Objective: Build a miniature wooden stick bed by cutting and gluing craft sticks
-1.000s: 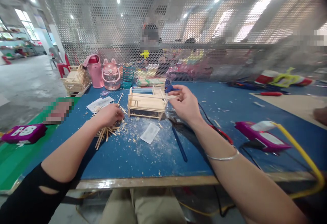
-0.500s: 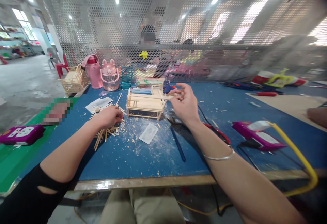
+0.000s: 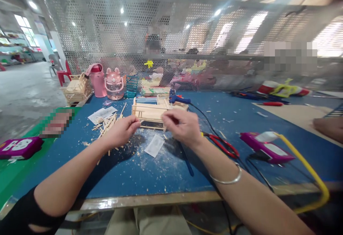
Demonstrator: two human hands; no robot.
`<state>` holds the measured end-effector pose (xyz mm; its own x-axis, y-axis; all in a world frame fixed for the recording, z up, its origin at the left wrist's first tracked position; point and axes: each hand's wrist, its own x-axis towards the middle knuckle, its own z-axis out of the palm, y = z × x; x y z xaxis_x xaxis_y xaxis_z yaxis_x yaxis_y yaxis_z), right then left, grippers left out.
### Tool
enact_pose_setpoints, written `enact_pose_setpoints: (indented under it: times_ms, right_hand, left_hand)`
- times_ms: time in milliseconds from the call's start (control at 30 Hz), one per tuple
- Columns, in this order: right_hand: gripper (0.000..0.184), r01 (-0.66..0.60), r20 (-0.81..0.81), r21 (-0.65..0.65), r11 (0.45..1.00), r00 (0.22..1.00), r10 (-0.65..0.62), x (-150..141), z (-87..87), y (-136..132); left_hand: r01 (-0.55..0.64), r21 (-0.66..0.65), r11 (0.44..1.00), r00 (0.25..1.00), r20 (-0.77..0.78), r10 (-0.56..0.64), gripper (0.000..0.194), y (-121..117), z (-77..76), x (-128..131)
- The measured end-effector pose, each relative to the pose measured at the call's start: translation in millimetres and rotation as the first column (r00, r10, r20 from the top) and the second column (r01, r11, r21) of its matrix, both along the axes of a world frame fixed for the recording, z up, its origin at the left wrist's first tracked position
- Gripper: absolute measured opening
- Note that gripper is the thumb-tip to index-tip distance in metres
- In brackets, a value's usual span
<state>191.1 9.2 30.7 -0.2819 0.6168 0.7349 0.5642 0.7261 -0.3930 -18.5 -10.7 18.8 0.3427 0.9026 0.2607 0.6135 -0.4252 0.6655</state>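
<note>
My left hand (image 3: 124, 131) is closed in a pinch at the front left corner of a small wooden stick model (image 3: 148, 111), with a low railing and a flat bed of slats. What its fingertips hold, if anything, is too small to make out. My right hand (image 3: 183, 126), fingers curled together, is in front of the model's right end and hides part of it; its grip is hidden too. Loose wooden sticks (image 3: 108, 123) lie in a pile beside my left hand. Behind my right hand rests a blue glue gun (image 3: 177, 98) with a black cord.
Red-handled pliers (image 3: 225, 147), a dark blue rod-like tool (image 3: 189, 165) and a white paper slip (image 3: 154, 145) lie nearby. A purple device (image 3: 266, 147) with a yellow bar stands right. Pink bottles (image 3: 114, 85) stand behind, before a perforated metal screen (image 3: 107, 31). Another person's hand (image 3: 328, 129) is far right.
My left hand has moved right from the stick pile to the model. My right hand has come down and left from beside the glue gun to the model's front right.
</note>
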Motion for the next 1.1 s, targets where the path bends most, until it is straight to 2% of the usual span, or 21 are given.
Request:
enact_pose_setpoints:
  times_ms: [33,100,200,267,367,500,567,633,700,800,900,1100]
  right_hand:
    - [0.020,-0.097,0.027,-0.094,0.991,0.995,0.100,-6.1,-2.6,-2.7]
    - [0.024,-0.235,-0.015,-0.287,0.929,0.970,0.241,-17.0,-8.5,-5.1]
    - [0.021,-0.336,-0.138,-0.404,0.851,0.942,0.306,-24.3,-14.5,-2.9]
    - [0.019,-0.351,-0.148,-0.412,0.841,0.937,0.318,-22.5,-14.7,0.3]
    - [0.017,-0.342,-0.030,-0.374,0.862,0.934,0.357,-16.0,-10.1,4.4]
    - [0.014,-0.346,0.149,-0.150,0.926,0.918,0.367,-12.0,3.2,9.5]
    - [0.013,-0.305,0.198,-0.024,0.952,0.932,0.304,-12.2,12.5,15.5]
    - [0.014,-0.235,0.227,0.059,0.970,0.949,0.217,-13.3,21.8,25.2]
    - [0.013,-0.192,0.260,0.074,0.979,0.951,0.167,-15.4,28.7,36.9]
    - [0.009,-0.176,0.277,0.014,0.984,0.946,0.166,-20.5,31.8,51.6]
    - [0.009,-0.165,0.241,-0.033,0.986,0.956,0.168,-25.0,29.1,58.0]
    - [0.007,-0.188,0.215,-0.066,0.980,0.956,0.198,-26.3,24.4,58.1]
  left_hand:
    - [0.042,-0.062,0.997,0.993,0.114,-0.035,0.024,-2.8,-2.6,7.5]
    - [0.136,-0.182,0.974,0.946,0.314,-0.073,0.026,-6.4,-7.7,19.5]
    - [0.200,-0.293,0.935,0.873,0.487,-0.034,0.033,-6.4,-13.5,27.8]
    - [0.212,-0.326,0.921,0.836,0.548,0.001,0.037,-4.0,-16.3,28.4]
    - [0.228,-0.351,0.908,0.790,0.613,0.039,0.035,-0.6,-19.4,27.9]
    - [0.244,-0.401,0.883,0.770,0.634,0.075,0.026,-0.5,-21.2,29.8]
    - [0.181,-0.422,0.888,0.780,0.611,0.132,0.021,0.1,-21.6,29.9]
    - [0.035,-0.370,0.928,0.783,0.588,0.205,0.019,3.0,-22.5,27.5]
    - [-0.147,-0.246,0.958,0.756,0.597,0.269,0.017,8.4,-24.4,22.4]
    - [-0.337,-0.115,0.934,0.699,0.635,0.330,0.016,18.1,-28.4,12.8]
    - [-0.403,-0.080,0.912,0.691,0.626,0.361,0.021,25.0,-31.7,6.5]
    - [-0.431,-0.066,0.900,0.729,0.562,0.390,0.026,25.4,-32.3,7.8]
